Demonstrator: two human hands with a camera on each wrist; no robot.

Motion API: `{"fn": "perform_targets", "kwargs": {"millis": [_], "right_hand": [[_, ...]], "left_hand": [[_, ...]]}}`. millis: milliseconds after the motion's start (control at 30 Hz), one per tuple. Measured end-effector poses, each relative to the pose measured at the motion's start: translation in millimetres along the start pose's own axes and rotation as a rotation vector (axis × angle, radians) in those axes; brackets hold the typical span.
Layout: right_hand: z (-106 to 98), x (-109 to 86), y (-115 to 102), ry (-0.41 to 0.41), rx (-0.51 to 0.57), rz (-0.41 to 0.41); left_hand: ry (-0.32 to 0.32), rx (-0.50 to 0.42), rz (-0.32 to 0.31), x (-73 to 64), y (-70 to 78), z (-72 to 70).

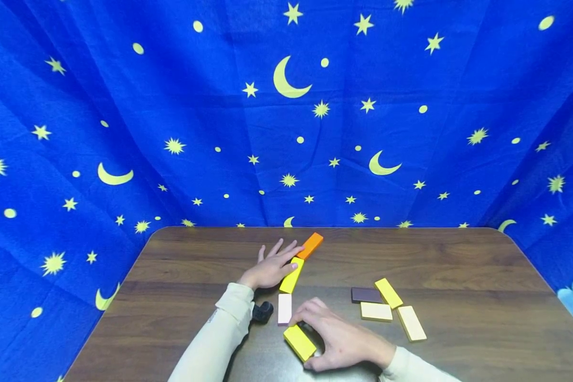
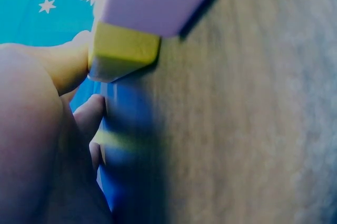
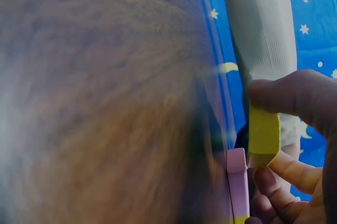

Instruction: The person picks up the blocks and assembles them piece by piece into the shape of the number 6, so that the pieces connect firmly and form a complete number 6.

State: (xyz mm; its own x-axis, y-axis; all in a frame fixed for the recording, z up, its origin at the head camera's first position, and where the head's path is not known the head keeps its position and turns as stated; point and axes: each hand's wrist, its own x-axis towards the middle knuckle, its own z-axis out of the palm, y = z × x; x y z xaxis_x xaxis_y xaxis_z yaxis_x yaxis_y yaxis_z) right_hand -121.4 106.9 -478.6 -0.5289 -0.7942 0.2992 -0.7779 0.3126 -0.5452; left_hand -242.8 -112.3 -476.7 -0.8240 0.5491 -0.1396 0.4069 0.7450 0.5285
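My right hand (image 1: 336, 337) grips a yellow block (image 1: 300, 343) by its two ends, thumb at the near end and fingers at the far end. In the right wrist view that yellow block (image 3: 263, 134) sits beside a pale pink block (image 3: 238, 182). Farther up the table, my left hand (image 1: 271, 268) has its fingers spread. Its thumb lies over a second yellow block (image 1: 290, 281), and a fingertip reaches the orange block (image 1: 311, 245) beyond. The pale pink block (image 1: 284, 309) continues this line of blocks toward the right hand. In the left wrist view the thumb (image 2: 68, 69) meets the yellow block (image 2: 126, 48).
Right of the hands lie a dark purple block (image 1: 365, 295), a yellow block (image 1: 389, 293) and two cream blocks, one flat (image 1: 376, 311) and one slanted (image 1: 412, 323). A black strap piece (image 1: 262, 312) is by the left cuff. A blue star-patterned curtain (image 1: 239, 122) hangs behind the wooden table (image 1: 482, 297).
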Motion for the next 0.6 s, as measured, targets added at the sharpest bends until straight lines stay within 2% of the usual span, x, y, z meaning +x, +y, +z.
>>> {"fn": "perform_targets", "kwargs": {"millis": [200, 600], "right_hand": [[3.4, 1.7, 1.6, -0.02, -0.012, 0.056], [0.6, 4.5, 1.8, -0.086, 0.012, 0.091]], "left_hand": [[-0.011, 0.003, -0.014, 1.4, -0.3, 0.5], [-0.014, -0.018, -0.032, 1.0, 1.2, -0.3]]}}
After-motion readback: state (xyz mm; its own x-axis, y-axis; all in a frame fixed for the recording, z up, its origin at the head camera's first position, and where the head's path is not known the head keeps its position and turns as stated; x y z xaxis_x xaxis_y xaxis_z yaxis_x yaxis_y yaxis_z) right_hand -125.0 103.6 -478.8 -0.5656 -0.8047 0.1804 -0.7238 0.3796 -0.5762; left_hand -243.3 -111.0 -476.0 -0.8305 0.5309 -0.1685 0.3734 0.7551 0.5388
